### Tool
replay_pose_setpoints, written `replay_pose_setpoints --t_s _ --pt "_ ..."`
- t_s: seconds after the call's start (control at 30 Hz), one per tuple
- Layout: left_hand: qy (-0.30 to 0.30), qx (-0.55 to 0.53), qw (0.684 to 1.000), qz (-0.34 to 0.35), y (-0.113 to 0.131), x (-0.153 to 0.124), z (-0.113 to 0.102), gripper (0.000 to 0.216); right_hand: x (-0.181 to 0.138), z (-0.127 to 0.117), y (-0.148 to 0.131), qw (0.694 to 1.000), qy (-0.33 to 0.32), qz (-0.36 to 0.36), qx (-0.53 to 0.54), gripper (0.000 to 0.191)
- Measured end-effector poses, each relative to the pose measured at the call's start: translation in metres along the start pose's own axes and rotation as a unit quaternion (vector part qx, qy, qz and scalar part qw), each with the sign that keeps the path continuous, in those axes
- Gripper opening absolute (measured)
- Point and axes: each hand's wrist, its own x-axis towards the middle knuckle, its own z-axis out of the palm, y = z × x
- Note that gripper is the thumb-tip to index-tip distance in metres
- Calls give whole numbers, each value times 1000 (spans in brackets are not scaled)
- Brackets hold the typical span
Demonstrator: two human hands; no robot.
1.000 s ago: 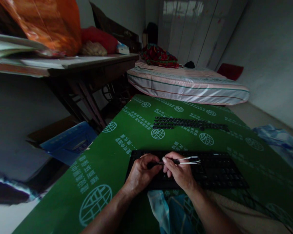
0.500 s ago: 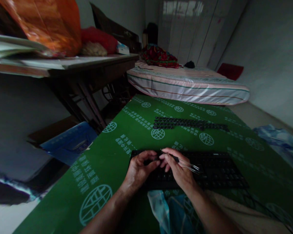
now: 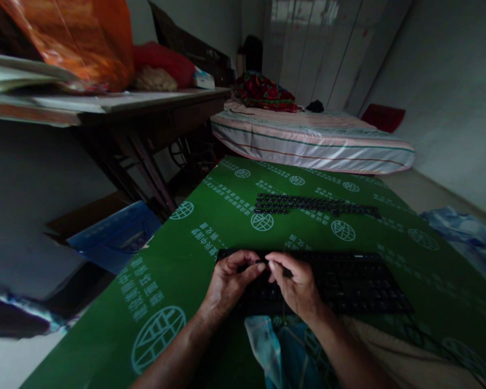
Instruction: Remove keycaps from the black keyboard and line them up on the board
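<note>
A black keyboard (image 3: 360, 283) lies across a green printed mat (image 3: 178, 254) in front of me. Both my hands hover over its left end. My left hand (image 3: 229, 283) is closed in a pinch, thumb against fingertips, on a small dark piece I cannot make out. My right hand (image 3: 297, 286) is closed too, its fingertips touching the left hand's. It keeps hold of a thin wire key puller, whose loop is mostly hidden under the palm. Farther out on the mat lies a row of loose black keycaps (image 3: 316, 204).
A dark wooden table (image 3: 117, 108) piled with an orange bag and papers stands at left, a blue box (image 3: 113, 235) below it. A striped mattress (image 3: 311, 143) lies beyond the mat. Blue cloth (image 3: 457, 227) sits at right, and blue fabric (image 3: 283, 351) covers my lap.
The wire puller, pointing right a second ago, swung down and under my right palm. Both hands' fingertips closed together over the keyboard's left end.
</note>
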Motion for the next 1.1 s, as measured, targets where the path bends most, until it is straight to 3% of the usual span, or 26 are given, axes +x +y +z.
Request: replay_pose_setpoints --t_s 0.17,0.47,0.9,1.1 --pt "-6 -12 1000 2 3 -1 0 18 -1 0 -1 996 -17 -74 -50 21" --pt "5 -60 998 -16 4 -2 2 18 0 1 -3 994 -28 -90 -62 25" --pt "25 -36 999 -18 8 -4 0 7 0 4 1 993 -33 -94 -71 22" --pt "6 -69 997 -28 5 -2 -1 8 3 0 -1 988 -54 -109 -97 23"
